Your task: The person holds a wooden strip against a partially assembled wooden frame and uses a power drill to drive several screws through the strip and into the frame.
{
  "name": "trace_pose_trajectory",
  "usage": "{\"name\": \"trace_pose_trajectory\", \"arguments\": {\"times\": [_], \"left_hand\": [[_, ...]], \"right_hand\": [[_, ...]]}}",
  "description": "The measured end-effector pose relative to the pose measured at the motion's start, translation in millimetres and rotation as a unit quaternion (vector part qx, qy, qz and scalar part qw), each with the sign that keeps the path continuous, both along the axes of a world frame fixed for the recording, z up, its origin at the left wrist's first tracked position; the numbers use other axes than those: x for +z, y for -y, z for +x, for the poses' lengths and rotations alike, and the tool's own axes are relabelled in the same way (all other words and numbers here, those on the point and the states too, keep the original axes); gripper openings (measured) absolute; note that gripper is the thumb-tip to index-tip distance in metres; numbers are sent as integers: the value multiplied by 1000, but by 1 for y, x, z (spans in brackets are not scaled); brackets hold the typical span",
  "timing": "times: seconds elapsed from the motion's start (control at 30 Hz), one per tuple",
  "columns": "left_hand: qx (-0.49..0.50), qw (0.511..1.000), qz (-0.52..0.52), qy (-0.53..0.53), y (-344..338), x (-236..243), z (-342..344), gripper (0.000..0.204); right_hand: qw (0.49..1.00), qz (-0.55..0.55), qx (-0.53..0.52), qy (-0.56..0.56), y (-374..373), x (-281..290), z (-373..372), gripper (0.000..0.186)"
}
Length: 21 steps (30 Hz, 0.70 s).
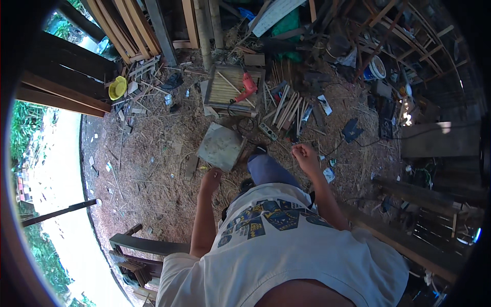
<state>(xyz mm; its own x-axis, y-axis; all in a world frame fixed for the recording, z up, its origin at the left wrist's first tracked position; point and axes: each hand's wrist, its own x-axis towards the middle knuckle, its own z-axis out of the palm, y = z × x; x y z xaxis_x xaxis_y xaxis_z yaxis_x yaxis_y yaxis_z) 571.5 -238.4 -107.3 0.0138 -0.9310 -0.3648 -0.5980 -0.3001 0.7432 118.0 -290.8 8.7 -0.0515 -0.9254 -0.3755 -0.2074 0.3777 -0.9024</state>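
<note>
My left hand (210, 181) is closed, its fingers curled inward beside the near edge of a grey square-topped stool or block (221, 146). My right hand (306, 157) is raised over the floor with its fingers bent together in a pinch. What either hand holds, if anything, is too small to make out. Ahead, a red power drill (247, 88) lies on a slatted wooden panel (217, 97), with a thin wooden stick (228, 82) beside it. A pale power strip (267, 131) lies on the ground between the panel and my right hand.
Bundled wooden strips (291, 110) lie right of the panel. A yellow basin (117, 88) sits far left, near leaning planks (135, 30). A white bucket (377, 67) stands far right. Cables cross the littered ground (153, 179). A wooden bench (148, 245) is at my left, a beam (404, 240) at my right.
</note>
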Motion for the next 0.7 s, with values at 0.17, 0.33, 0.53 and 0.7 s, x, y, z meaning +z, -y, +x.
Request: {"name": "trace_pose_trajectory", "arguments": {"times": [0.17,0.33,0.53,0.7], "left_hand": [[-13,997,-54,44,59,14,20,21],[28,980,-143,135,131,51,40,18],[52,960,-236,143,245,108,49,14],[-22,958,-275,75,376,140,7,11]], "right_hand": [[999,17,43,-12,102,-35,8,21],[990,100,93,-39,188,-33,17,25],[987,90,-76,113,243,-34,31,23],[980,98,-143,92,262,-105,23,23]]}}
